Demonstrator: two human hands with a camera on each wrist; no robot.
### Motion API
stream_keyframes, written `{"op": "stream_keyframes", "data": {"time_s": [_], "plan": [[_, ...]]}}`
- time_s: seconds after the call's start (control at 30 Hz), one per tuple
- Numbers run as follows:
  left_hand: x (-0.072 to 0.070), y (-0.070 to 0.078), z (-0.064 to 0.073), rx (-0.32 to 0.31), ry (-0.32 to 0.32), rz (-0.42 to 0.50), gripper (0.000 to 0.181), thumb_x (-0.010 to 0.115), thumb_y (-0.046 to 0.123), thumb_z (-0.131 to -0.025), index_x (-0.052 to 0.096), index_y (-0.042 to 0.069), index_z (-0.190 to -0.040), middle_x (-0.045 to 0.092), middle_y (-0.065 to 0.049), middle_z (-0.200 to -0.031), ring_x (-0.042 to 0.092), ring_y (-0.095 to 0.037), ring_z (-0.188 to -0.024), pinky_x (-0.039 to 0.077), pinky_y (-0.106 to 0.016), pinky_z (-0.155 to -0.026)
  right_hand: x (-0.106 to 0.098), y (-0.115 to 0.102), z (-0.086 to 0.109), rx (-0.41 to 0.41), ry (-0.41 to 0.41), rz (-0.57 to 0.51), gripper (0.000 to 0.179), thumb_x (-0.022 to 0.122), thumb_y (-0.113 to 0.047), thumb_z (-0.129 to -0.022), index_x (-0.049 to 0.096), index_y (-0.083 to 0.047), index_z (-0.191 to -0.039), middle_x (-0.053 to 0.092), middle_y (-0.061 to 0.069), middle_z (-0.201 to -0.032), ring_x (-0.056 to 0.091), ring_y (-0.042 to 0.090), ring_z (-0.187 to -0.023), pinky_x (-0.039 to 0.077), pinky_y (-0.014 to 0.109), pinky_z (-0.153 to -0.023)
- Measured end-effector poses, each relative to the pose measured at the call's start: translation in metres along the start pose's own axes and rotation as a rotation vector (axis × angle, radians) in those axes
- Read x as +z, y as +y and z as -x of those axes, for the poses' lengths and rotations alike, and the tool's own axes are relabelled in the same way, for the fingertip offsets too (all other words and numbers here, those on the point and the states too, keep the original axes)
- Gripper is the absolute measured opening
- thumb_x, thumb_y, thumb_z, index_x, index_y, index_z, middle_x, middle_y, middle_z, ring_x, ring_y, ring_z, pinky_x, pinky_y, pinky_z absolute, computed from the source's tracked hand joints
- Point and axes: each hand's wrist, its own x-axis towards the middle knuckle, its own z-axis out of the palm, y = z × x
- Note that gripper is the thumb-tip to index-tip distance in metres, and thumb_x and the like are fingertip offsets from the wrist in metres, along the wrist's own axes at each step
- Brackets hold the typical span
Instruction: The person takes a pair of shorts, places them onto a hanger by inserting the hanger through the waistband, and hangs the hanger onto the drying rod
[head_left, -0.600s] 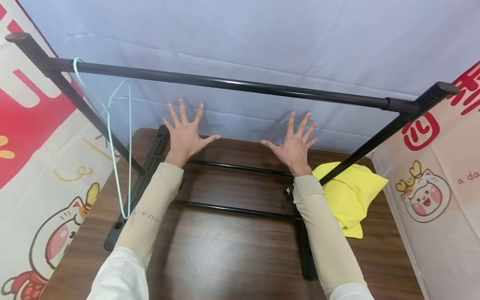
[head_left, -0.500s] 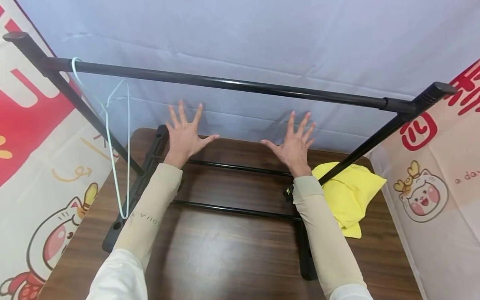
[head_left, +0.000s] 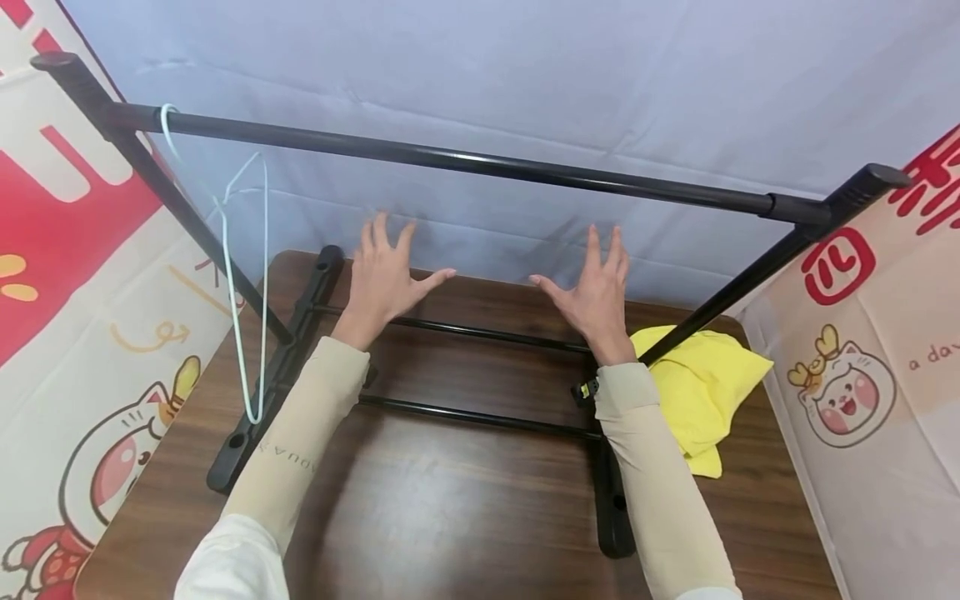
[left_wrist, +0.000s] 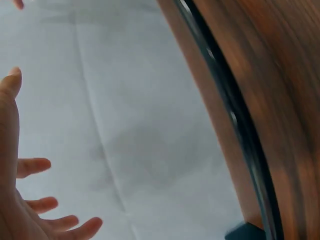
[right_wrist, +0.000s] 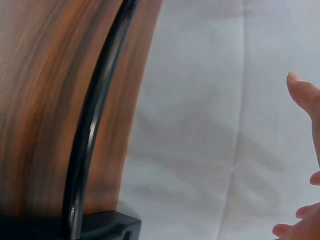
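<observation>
My left hand (head_left: 381, 279) is held out beneath the top bar, thumb spread toward the middle and nothing in its grasp. In the left wrist view its thumb and fingers (left_wrist: 40, 204) show apart against the pale backdrop. Opposite it, my right hand (head_left: 597, 297) is likewise bare, thumb pointing inward and fingers extended. Both reach inside a black garment rack (head_left: 465, 163) that stands on the wooden table (head_left: 442, 508). From the bar's left end hangs a pale mint clothes hanger (head_left: 266, 275). A crumpled yellow cloth (head_left: 697, 387) lies behind my right forearm.
Two lower black rods (head_left: 487, 418) join the rack's feet (head_left: 617, 508). A pale fabric backdrop (head_left: 480, 75) rises behind the table, with printed cartoon sheets (head_left: 847, 392) at both sides. A small black clip-like piece (head_left: 585, 392) sits near my right wrist.
Both hands have turned slightly inward, and their widely splayed fingers have drawn closer together. The left hand has shifted a little right. The hanger and cloth keep their places on the rack and table.
</observation>
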Motion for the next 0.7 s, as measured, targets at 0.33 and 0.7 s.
{"op": "stream_keyframes", "data": {"time_s": [0.33, 0.7], "plan": [[-0.024, 0.026, 0.016, -0.08, -0.081, 0.266, 0.097, 0.063, 0.083, -0.085, 0.052, 0.014, -0.152, 0.044, -0.018, -0.154, 0.05, -0.04, -0.132, 0.058, -0.056, -0.078, -0.022, -0.018, 0.019, -0.056, 0.008, -0.095, 0.115, 0.086, -0.059, -0.081, 0.026, -0.009, -0.166, 0.01, 0.023, -0.175, 0.015, 0.047, -0.161, 0.033, 0.069, -0.121], [-0.043, 0.056, 0.038, -0.124, -0.195, 0.396, 0.095, 0.057, 0.087, -0.086, 0.049, 0.022, -0.154, 0.043, -0.012, -0.158, 0.05, -0.037, -0.14, 0.05, -0.063, -0.104, -0.057, -0.035, 0.051, -0.083, -0.083, -0.091, 0.097, 0.082, -0.053, -0.088, 0.037, -0.009, -0.162, 0.023, 0.019, -0.173, 0.033, 0.043, -0.156, 0.038, 0.066, -0.119]]}}
